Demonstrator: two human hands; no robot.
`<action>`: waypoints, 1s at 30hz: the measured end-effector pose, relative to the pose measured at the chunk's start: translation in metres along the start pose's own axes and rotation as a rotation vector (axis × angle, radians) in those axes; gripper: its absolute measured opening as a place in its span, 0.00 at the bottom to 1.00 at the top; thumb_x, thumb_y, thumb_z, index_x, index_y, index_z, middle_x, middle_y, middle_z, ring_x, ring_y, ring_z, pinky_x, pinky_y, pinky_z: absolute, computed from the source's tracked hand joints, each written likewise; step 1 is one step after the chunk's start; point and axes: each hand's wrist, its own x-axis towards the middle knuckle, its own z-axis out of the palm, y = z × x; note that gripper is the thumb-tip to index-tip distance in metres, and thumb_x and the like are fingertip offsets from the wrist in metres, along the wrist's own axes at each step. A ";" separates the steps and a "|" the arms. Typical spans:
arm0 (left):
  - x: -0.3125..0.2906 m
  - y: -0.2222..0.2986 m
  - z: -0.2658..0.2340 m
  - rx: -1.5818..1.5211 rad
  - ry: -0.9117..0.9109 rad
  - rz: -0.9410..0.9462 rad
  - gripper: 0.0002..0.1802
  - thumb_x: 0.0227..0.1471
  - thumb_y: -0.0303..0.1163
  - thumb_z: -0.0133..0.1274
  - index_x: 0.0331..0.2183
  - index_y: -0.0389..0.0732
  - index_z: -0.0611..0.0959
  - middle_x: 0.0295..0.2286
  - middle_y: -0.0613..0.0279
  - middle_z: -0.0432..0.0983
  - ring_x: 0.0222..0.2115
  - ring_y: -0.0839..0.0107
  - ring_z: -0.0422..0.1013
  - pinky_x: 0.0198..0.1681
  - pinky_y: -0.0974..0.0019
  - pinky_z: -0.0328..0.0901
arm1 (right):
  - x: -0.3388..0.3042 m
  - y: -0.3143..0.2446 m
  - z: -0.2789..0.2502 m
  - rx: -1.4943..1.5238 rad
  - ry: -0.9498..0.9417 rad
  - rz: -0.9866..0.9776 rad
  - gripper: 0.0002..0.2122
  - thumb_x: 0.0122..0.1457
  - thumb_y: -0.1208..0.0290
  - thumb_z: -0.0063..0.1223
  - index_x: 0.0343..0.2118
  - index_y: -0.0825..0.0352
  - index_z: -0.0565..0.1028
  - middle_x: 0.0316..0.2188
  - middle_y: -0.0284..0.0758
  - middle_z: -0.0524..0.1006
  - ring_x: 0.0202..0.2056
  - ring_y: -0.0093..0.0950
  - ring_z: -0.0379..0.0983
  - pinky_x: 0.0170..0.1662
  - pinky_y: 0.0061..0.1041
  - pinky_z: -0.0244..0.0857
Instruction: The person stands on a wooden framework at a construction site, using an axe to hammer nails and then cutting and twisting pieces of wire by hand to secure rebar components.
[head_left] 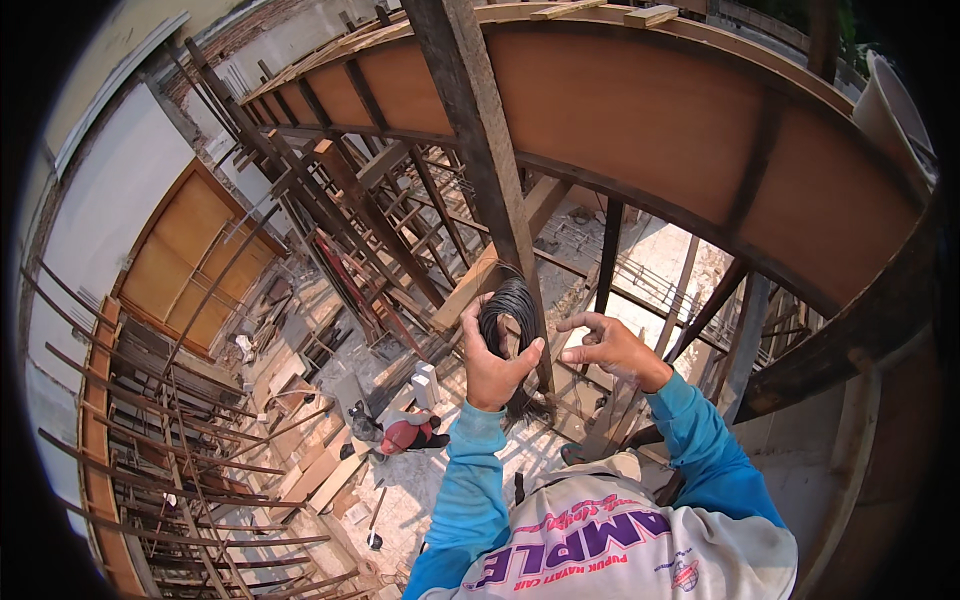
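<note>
My left hand [488, 362] is closed around a looped bundle of thin dark wire [514, 305]. The strands bend over at the top, and their loose ends hang below the hand. Just to the right, my right hand [612, 348] is raised with its index finger and thumb apart. Nothing shows between them, though a single fine strand would be too small to make out. Behind the wire rises a tall wooden post [485, 130], close to both hands.
A long brown formwork panel [620, 110] curves across the top. Timber props [380, 215] stand beyond the post. Rebar rods [200, 480] stick out at the lower left. Well below, another person [408, 432] bends among loose planks [325, 470].
</note>
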 end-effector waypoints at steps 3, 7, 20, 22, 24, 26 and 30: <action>-0.009 0.002 -0.009 0.121 -0.013 0.030 0.47 0.32 0.30 0.66 0.55 0.35 0.62 0.43 0.59 0.66 0.43 0.73 0.65 0.46 0.71 0.63 | 0.015 -0.014 -0.021 0.411 0.277 0.017 0.12 0.55 0.67 0.58 0.40 0.65 0.74 0.18 0.22 0.67 0.14 0.08 0.52 0.15 0.12 0.40; -0.020 -0.003 -0.009 0.266 -0.174 0.106 0.50 0.31 0.33 0.66 0.56 0.31 0.60 0.49 0.48 0.64 0.47 0.62 0.67 0.51 0.64 0.62 | 0.035 -0.042 -0.003 0.313 0.169 -0.077 0.12 0.55 0.65 0.60 0.36 0.68 0.77 0.19 0.25 0.70 0.17 0.11 0.59 0.18 0.13 0.49; -0.067 -0.064 -0.037 0.272 -0.400 -0.201 0.53 0.31 0.33 0.67 0.57 0.32 0.57 0.46 0.48 0.67 0.48 0.64 0.66 0.52 0.64 0.61 | 0.063 -0.032 0.014 -0.471 0.413 -0.545 0.15 0.56 0.61 0.57 0.24 0.71 0.77 0.22 0.29 0.74 0.26 0.19 0.66 0.30 0.21 0.60; -0.088 -0.086 -0.047 0.278 -0.316 -0.222 0.52 0.32 0.33 0.67 0.56 0.32 0.59 0.45 0.49 0.68 0.47 0.63 0.67 0.52 0.64 0.61 | 0.067 -0.050 -0.011 -0.264 0.648 -0.583 0.14 0.58 0.64 0.55 0.25 0.72 0.76 0.19 0.34 0.74 0.25 0.23 0.69 0.30 0.24 0.62; -0.110 -0.108 -0.059 0.203 -0.231 -0.221 0.50 0.31 0.34 0.67 0.56 0.33 0.62 0.46 0.45 0.67 0.46 0.60 0.68 0.50 0.62 0.63 | 0.067 -0.065 -0.049 -0.088 0.747 -0.598 0.14 0.61 0.63 0.52 0.26 0.70 0.76 0.18 0.30 0.72 0.22 0.19 0.66 0.27 0.20 0.59; -0.137 -0.134 -0.081 0.155 -0.114 -0.259 0.49 0.32 0.31 0.67 0.55 0.32 0.61 0.46 0.48 0.67 0.45 0.62 0.68 0.50 0.63 0.63 | 0.061 -0.066 -0.074 0.049 0.664 -0.518 0.13 0.63 0.63 0.49 0.27 0.68 0.74 0.16 0.26 0.69 0.20 0.15 0.62 0.26 0.16 0.57; -0.149 -0.134 -0.107 0.053 0.229 -0.288 0.47 0.33 0.25 0.66 0.54 0.33 0.60 0.42 0.56 0.67 0.43 0.66 0.67 0.49 0.65 0.63 | 0.052 -0.010 -0.078 0.212 0.511 -0.310 0.13 0.65 0.64 0.42 0.28 0.67 0.73 0.15 0.25 0.66 0.18 0.14 0.60 0.24 0.17 0.56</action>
